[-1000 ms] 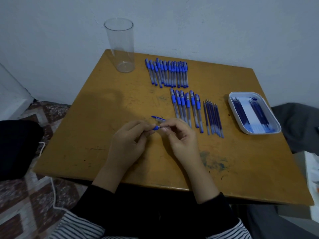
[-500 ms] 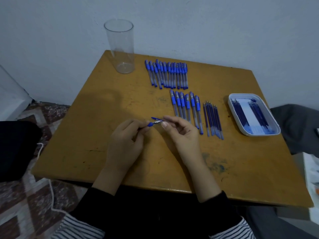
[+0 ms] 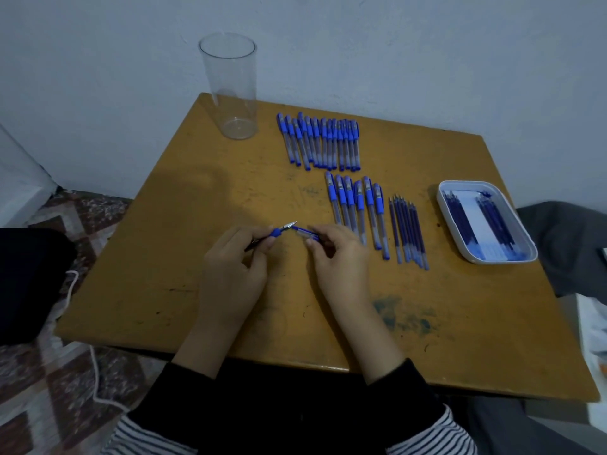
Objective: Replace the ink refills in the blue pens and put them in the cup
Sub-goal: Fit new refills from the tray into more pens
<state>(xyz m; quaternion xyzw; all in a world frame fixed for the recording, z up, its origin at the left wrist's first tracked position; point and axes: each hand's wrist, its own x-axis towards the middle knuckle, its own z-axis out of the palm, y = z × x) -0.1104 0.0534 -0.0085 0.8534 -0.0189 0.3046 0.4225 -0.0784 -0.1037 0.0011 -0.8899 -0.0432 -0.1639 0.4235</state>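
Note:
My left hand (image 3: 231, 270) grips an uncapped blue pen (image 3: 277, 232) by its blue grip, metal tip pointing up and right. My right hand (image 3: 338, 261) pinches the blue pen cap (image 3: 305, 234) just right of that tip, a small gap between them. A clear empty cup (image 3: 231, 87) stands at the table's far left corner. Several capped blue pens (image 3: 320, 142) lie in a far row. A nearer row of capped pens (image 3: 358, 208) lies right of my hands. Loose ink refills (image 3: 409, 234) lie beside them.
A white tray (image 3: 525, 254) holding more dark blue refills sits near the right edge of the yellow-brown table (image 3: 164, 257). A white cord (image 3: 95, 372) trails on the patterned floor at left. Grey fabric (image 3: 571, 244) lies beyond the table's right side.
My hands have drawn apart. The cap came off the pen and stays in my right hand, while my left hand pulled the pen body left and exposed its tip.

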